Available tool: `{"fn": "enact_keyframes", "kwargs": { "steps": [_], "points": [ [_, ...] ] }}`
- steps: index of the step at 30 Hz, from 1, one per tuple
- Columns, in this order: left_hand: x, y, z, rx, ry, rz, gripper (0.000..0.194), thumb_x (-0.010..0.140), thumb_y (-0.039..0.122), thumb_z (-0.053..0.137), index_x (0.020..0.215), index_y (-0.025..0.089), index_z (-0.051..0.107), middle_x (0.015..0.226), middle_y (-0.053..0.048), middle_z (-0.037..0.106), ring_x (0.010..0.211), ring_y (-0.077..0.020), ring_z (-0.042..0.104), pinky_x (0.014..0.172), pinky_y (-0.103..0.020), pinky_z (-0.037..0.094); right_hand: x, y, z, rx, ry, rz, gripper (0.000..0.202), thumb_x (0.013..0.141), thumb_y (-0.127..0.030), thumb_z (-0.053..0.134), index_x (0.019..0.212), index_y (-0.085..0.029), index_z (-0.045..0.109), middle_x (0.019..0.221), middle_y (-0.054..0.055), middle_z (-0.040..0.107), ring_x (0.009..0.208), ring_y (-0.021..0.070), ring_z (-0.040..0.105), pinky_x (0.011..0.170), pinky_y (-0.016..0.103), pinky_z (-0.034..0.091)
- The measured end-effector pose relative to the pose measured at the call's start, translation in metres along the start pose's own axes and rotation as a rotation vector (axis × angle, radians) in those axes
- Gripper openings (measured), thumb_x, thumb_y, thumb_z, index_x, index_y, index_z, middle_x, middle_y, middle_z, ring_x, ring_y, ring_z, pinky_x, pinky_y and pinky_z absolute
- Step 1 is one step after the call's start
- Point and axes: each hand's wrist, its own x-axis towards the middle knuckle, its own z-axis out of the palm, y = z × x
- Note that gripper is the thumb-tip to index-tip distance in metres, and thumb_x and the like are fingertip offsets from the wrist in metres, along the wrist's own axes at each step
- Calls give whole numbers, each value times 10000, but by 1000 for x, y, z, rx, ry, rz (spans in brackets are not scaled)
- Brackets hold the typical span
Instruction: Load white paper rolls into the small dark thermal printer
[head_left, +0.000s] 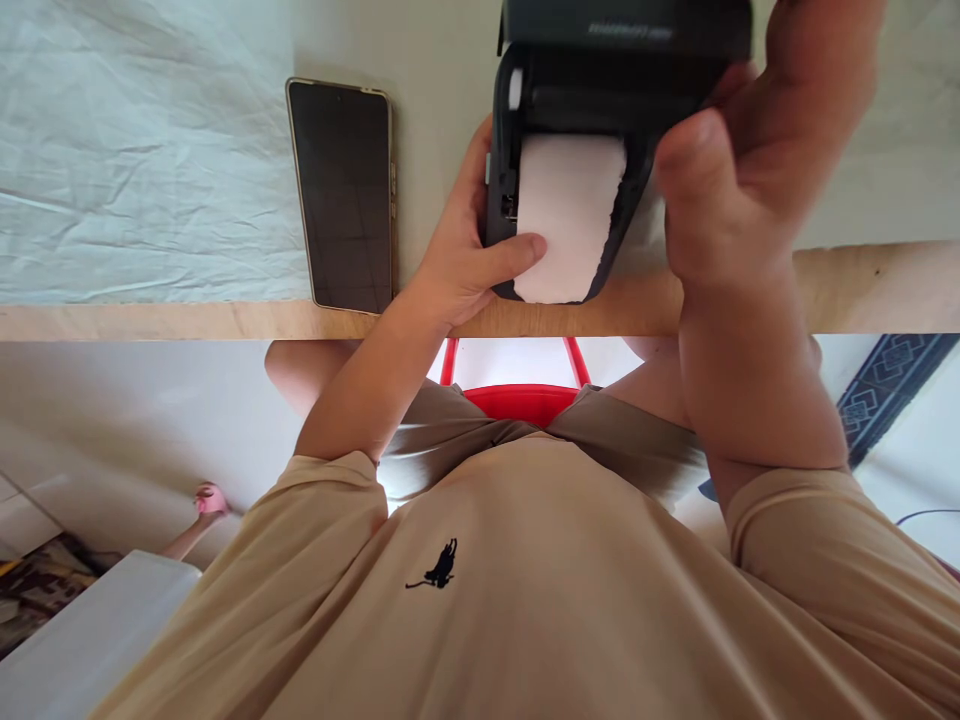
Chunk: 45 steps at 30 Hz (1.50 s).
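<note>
A black portable receipt printer is held tilted over the table's front edge, with its upper lid part cut off by the top of the view. White paper with a ragged right edge lies across its front. My left hand grips the printer's lower left side, thumb pressing on the paper and other fingers hidden behind. Around the printer's upper right side is my right hand, slightly blurred; its thumb is by the edge and some fingertips are hidden behind the body.
A dark-screened smartphone lies on the table left of the printer. Wrinkled pale cloth covers the table behind its wooden edge. Below are a red chair and a white box-like surface. Another person's foot shows at lower left.
</note>
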Motion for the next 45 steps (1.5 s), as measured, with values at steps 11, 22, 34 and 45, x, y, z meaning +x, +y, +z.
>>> {"fn": "enact_keyframes", "kwargs": {
  "steps": [11,22,34,45],
  "points": [
    [8,-30,-11,34,-177,320,730,589,407,668,1240,373,336,1007,66,579,887,-122,639,687,-217,534,-3,27,-3,-152,46,-308,554,647,-578,523,1012,-162,495,1060,54,388,1118,103,413,1078,313,423],
    [13,-23,-11,-18,-143,232,663,595,538,636,1195,366,413,1116,28,607,1116,-226,589,777,-291,532,-3,8,3,4,-134,-126,579,698,-494,513,1170,-190,374,1172,9,379,1087,60,433,985,220,428],
    [4,-7,2,-115,-105,104,486,602,437,672,1055,387,501,1024,79,665,1137,-224,577,691,-256,546,-1,12,1,18,-163,-92,580,708,-498,501,1172,-180,362,1190,39,379,1076,80,441,950,232,447],
    [8,-4,3,-243,1,-86,360,763,506,424,957,286,633,1277,70,574,1374,-189,308,1159,-306,316,-3,15,-9,-62,-23,-170,516,754,-469,430,1213,-235,445,1181,4,466,1104,90,486,971,252,471]
  ]
}}
